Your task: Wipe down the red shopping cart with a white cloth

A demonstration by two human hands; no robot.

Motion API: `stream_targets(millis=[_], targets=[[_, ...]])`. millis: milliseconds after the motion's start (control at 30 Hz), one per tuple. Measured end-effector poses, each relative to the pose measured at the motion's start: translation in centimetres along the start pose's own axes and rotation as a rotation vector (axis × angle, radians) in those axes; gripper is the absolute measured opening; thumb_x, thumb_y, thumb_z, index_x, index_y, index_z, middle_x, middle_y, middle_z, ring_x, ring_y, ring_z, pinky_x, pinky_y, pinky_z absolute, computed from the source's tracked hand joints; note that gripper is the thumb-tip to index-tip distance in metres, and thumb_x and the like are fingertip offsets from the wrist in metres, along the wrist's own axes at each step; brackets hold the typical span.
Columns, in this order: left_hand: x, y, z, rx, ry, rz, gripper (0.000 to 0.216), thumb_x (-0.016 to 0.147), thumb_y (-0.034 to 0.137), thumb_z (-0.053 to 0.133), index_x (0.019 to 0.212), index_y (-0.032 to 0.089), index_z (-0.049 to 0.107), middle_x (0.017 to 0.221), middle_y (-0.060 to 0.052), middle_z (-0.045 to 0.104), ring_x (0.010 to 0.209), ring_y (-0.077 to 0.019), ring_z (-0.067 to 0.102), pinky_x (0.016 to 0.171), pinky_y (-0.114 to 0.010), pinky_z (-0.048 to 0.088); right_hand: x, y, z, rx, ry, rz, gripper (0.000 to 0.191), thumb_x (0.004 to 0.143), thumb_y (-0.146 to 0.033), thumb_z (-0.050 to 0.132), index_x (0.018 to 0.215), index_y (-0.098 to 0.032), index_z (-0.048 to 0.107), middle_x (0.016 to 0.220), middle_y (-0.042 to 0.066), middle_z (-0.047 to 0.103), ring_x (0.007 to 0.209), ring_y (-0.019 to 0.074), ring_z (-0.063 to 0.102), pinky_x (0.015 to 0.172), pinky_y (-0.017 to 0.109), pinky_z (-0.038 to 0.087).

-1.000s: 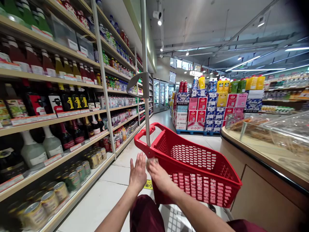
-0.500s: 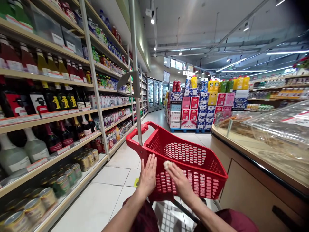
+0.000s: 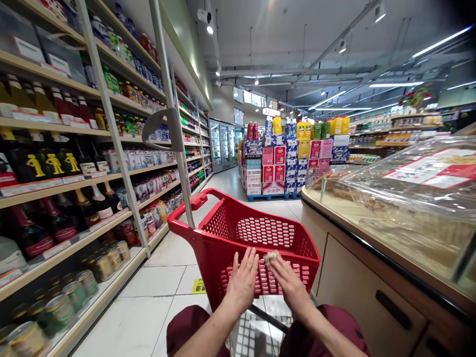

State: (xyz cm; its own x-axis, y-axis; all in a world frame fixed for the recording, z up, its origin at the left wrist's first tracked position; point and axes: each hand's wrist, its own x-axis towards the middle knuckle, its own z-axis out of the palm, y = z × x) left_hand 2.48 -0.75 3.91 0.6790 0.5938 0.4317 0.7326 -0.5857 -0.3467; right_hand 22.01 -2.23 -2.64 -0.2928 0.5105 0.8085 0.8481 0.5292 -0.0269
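A red plastic shopping basket (image 3: 260, 230) on a trolley stands in the aisle in front of me, its grey pull handle (image 3: 169, 119) rising at its left. My left hand (image 3: 243, 282) is open with fingers straight, flat against the basket's near wall. My right hand (image 3: 288, 280) is beside it, fingers pinched on a small crumpled pale wad (image 3: 270, 257) held at the basket's rim. My knees in dark red trousers (image 3: 189, 327) show below.
Shelves (image 3: 74, 178) of bottles, jars and tins line the left side. A counter (image 3: 375, 248) with clear food covers runs along the right. Stacked drink cartons (image 3: 286, 166) stand on a pallet further down the white-tiled aisle, with fridges behind.
The view has swung right, so the basket now sits further left and lower. Both hands moved from the basket's left corner to its near wall, the right still holding the wad.
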Motion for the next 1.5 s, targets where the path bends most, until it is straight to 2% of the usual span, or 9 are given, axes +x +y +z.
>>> stream_targets(millis=[100,300,433,633,767,933,1100,1300,1500], targets=[[0.6,0.9,0.1,-0.026,-0.007,0.080,0.066,0.077,0.018,0.037,0.139,0.007,0.015,0.147,-0.013,0.010,0.135,-0.0243,0.004,0.106,-0.050,0.011,-1.8,0.5,-0.3,0.002,-0.085,-0.046,0.049,0.083,-0.005,0.035,0.126,-0.027,0.046,0.126,0.003,0.051,0.121,0.0148,0.041,0.095,0.031,0.045],[1.5,2.3,0.2,-0.054,-0.034,0.113,0.064,0.080,0.019,0.036,0.138,0.006,0.015,0.146,-0.014,0.010,0.135,-0.0250,0.004,0.106,-0.050,0.011,-3.3,1.9,-1.3,-0.117,0.036,0.105,0.050,0.084,-0.006,0.032,0.131,-0.022,0.040,0.131,0.006,0.047,0.126,0.0203,0.034,0.100,0.042,0.039],[1.8,3.1,0.2,-0.077,-0.039,0.176,0.064,0.082,0.024,0.036,0.138,0.005,0.014,0.146,-0.014,0.011,0.135,-0.0263,0.005,0.106,-0.050,0.012,-5.2,2.4,-1.6,-0.111,-0.083,0.029,0.054,0.081,-0.005,0.035,0.130,-0.026,0.041,0.125,0.003,0.053,0.122,0.0174,0.041,0.091,0.033,0.047],[2.5,4.0,-0.2,-0.065,-0.069,0.183,0.061,0.083,0.021,0.033,0.139,0.006,0.013,0.146,-0.014,0.014,0.135,-0.0259,0.008,0.106,-0.050,0.012,-6.2,4.2,-3.0,-0.156,0.020,0.261,0.053,0.081,-0.006,0.032,0.131,-0.023,0.039,0.132,0.007,0.045,0.126,0.0209,0.035,0.098,0.043,0.039],[2.6,4.1,-0.1,-0.077,-0.063,0.208,0.062,0.083,0.022,0.033,0.139,0.007,0.013,0.146,-0.013,0.014,0.135,-0.0253,0.008,0.106,-0.049,0.012,-6.8,4.7,-3.6,-0.110,-0.126,0.192,0.058,0.077,-0.003,0.032,0.128,-0.029,0.044,0.126,0.002,0.052,0.120,0.0181,0.043,0.094,0.038,0.044],[2.4,4.3,0.4,-0.088,-0.080,0.176,0.063,0.081,0.020,0.034,0.139,0.007,0.014,0.146,-0.013,0.014,0.135,-0.0256,0.008,0.106,-0.050,0.013,-6.3,5.5,-4.3,-0.139,0.022,0.363,0.058,0.077,-0.004,0.030,0.131,-0.025,0.041,0.134,0.004,0.044,0.127,0.0202,0.033,0.102,0.044,0.035],[2.4,2.8,0.2,-0.088,-0.037,0.135,0.068,0.074,0.014,0.037,0.138,0.008,0.017,0.146,-0.011,0.016,0.135,-0.0231,0.006,0.107,-0.049,0.014,-8.7,6.4,-4.6,-0.114,-0.115,0.284,0.057,0.075,-0.004,0.032,0.124,-0.029,0.050,0.124,0.003,0.054,0.118,0.0200,0.046,0.092,0.039,0.047],[3.1,-3.9,-1.6,0.004,-0.036,-0.268,0.069,0.066,0.010,0.040,0.135,0.008,0.030,0.143,-0.013,0.026,0.134,-0.0251,0.014,0.107,-0.053,0.009,-2.9,7.2,-4.7,-0.163,0.223,0.546,0.058,0.077,-0.005,0.031,0.130,-0.027,0.042,0.128,0.003,0.049,0.123,0.0212,0.040,0.100,0.046,0.038],[2.1,-4.6,-1.0,0.053,-0.077,-0.248,0.065,0.069,0.013,0.040,0.134,0.009,0.033,0.141,-0.013,0.031,0.134,-0.0260,0.015,0.107,-0.051,0.008,2.4,1.5,-0.2,0.026,0.045,0.290,0.066,0.074,0.003,0.026,0.132,-0.026,0.038,0.133,0.004,0.044,0.127,0.0183,0.034,0.102,0.045,0.035]])
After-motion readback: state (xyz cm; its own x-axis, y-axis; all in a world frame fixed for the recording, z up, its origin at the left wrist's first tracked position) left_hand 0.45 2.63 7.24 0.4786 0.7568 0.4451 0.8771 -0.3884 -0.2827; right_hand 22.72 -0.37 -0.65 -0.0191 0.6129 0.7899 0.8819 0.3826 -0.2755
